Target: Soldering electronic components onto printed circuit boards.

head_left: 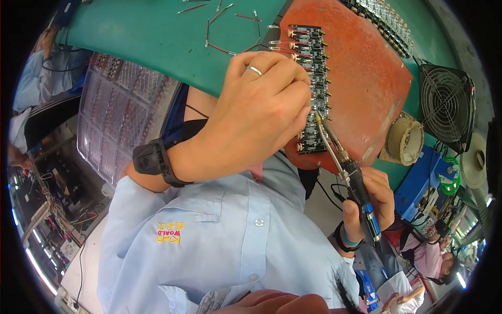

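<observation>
Left hand (pixel 266 104): fingers (pixel 295 91) curled close together over the left edge of the circuit board strip (pixel 320 83). Tips tucked from view; cannot tell whether anything is pinched.

Right hand (pixel 375 199): fingers closed around the handle of a soldering iron (pixel 358 186), below and right of the strip. Iron slants up and left, tip over the strip's nearer half; contact with it cannot be confirmed. Thin metal tube (pixel 328 146) runs alongside the shaft.

Strip (reference) lies lengthwise away from the wearer on an orange-red mat (pixel 366 89), itself on the green counter (pixel 141 31). Attached red wires (pixel 285 27) jut from its left edge, far end. Loose wires (pixel 215 48) lie scattered left of that end.

Farther out: ring-shaped holder (pixel 407 138) right of the strip; black fan (pixel 447 104) beyond that, same side; blue box (pixel 415 186) lower right of the strip; clear compartment tray (pixel 117 110) well to its left.
</observation>
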### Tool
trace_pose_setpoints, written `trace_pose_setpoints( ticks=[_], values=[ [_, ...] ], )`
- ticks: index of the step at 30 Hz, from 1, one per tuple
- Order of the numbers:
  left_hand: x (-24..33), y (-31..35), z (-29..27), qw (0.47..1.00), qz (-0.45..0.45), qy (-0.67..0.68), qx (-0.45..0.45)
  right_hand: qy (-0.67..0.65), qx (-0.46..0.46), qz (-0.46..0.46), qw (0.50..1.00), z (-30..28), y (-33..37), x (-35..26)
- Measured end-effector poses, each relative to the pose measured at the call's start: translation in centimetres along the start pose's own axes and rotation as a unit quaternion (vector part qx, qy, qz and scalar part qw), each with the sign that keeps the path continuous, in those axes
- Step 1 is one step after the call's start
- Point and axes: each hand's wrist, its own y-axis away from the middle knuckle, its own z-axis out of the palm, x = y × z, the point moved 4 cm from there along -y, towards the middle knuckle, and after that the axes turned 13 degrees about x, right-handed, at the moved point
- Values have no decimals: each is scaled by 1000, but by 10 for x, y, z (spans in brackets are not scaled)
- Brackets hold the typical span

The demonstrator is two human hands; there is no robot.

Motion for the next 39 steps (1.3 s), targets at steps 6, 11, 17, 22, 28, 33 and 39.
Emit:
trace_pose_setpoints(
  ticks=[6,11,17,22,28,33,39],
  values=[
    [-1,-1,1,1000,-5,-7,-8,15,-16,-5,1000,3,-3,1],
    [0,0,2,1000,1,-12,2,16,-20,-9,1000,3,-4,-1],
    [-1,-1,3,1000,-2,-12,-5,39,-39,-7,998,4,-9,-9],
    [-1,-1,3,1000,-7,-15,-7,26,15,-21,999,1,-6,-9],
    [-1,-4,1,1000,0,-15,-9,-8,126,-31,991,-4,-2,-2],
    [0,-3,-2,1000,-7,-18,-9,-3,151,30,988,-3,1,8],
    [2,0,3,1000,-3,-1,7,-133,203,151,958,15,-8,17]
  ],
)
